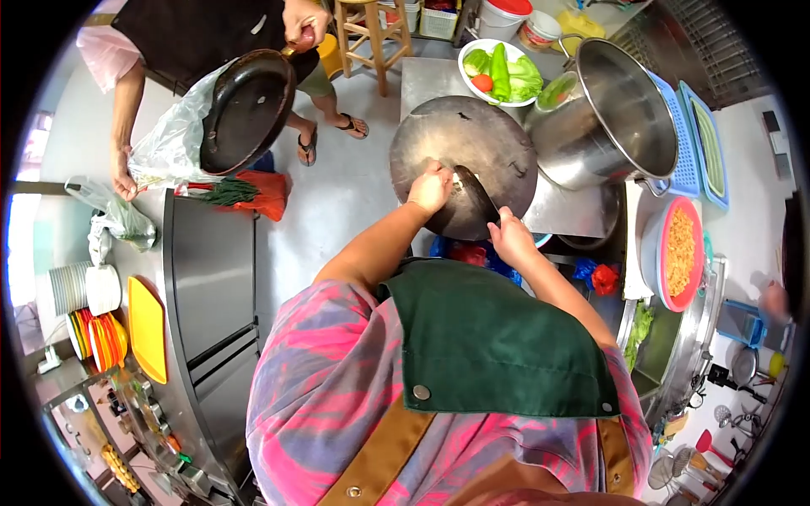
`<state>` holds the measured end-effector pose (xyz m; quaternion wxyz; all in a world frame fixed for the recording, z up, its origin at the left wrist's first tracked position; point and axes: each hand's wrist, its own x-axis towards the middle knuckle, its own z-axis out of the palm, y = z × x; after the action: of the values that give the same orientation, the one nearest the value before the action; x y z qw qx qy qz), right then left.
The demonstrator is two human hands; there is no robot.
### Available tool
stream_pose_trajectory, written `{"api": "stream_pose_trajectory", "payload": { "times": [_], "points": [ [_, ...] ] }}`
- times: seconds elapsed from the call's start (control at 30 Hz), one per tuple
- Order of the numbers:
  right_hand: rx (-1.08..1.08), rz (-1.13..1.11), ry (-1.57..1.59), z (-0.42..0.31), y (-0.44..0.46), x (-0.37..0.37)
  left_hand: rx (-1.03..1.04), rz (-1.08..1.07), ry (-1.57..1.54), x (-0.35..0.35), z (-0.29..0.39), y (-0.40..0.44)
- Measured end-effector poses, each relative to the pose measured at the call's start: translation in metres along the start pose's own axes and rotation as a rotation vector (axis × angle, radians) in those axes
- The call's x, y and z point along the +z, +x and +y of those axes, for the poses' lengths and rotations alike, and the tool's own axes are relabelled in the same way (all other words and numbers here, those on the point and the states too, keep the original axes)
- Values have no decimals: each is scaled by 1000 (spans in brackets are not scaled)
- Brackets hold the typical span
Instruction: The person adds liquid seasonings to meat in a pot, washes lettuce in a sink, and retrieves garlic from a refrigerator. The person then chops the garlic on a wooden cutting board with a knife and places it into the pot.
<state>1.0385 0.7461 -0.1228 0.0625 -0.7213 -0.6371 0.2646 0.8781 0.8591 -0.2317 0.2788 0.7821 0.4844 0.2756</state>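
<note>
My right hand [512, 240] is closed around the handle of a dark-bladed kitchen knife [477, 199]. The blade lies over a large round chopping board [439, 122], its tip pointing away from me. My left hand [432, 186] rests on the board just left of the blade, with its fingers curled in. Small pale bits show between those fingers and the blade; what the fingers hold is too small to make out. Behind the board stands a white bowl [463, 69] with a green pepper [499, 74], lettuce and a tomato [482, 83].
A tall steel pot [582, 139] stands right of the board. Farther right are a pink-rimmed bowl [657, 291] of orange bits and blue baskets [675, 126]. At upper left another person holds a dark pan [245, 114] and a plastic bag [173, 139] beside a steel counter [181, 211].
</note>
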Motion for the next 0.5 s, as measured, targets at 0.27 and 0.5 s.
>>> {"api": "stream_pose_trajectory", "payload": {
  "times": [0.27, 0.5],
  "points": [
    [-62, 8, -22, 3, 11, 6, -57, -3, -90, -6, -1, -1],
    [-92, 49, -24, -5, 8, -3, 64, -42, -38, -7, -14, -6]
  ]
}}
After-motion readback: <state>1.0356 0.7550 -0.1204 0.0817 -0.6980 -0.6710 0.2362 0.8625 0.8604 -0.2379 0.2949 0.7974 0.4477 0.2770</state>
